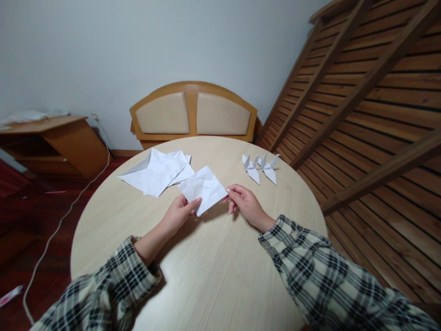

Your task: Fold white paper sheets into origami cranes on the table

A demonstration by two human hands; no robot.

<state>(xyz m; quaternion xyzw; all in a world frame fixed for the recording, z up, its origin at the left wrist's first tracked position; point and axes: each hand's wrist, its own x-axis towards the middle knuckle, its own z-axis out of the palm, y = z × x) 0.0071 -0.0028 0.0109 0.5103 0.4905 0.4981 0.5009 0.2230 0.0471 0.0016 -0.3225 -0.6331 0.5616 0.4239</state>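
A creased white sheet of folded paper [206,186], roughly square, is held above the table between both hands. My left hand [181,211] grips its lower left edge, thumb on top and the fingers mostly hidden underneath. At the paper's right corner, my right hand [243,202] pinches it between thumb and forefinger. Two white folded paper cranes [253,170] [269,169] stand side by side beyond my right hand. Past my left hand lies a loose pile of creased white paper sheets [156,172].
Everything rests on a round pale wooden table [213,285]. Behind it stands a wooden headboard [193,110] with beige panels. Slatted wood [372,101] leans along the right. A low desk [69,142] and a white cable [62,220] are on the left.
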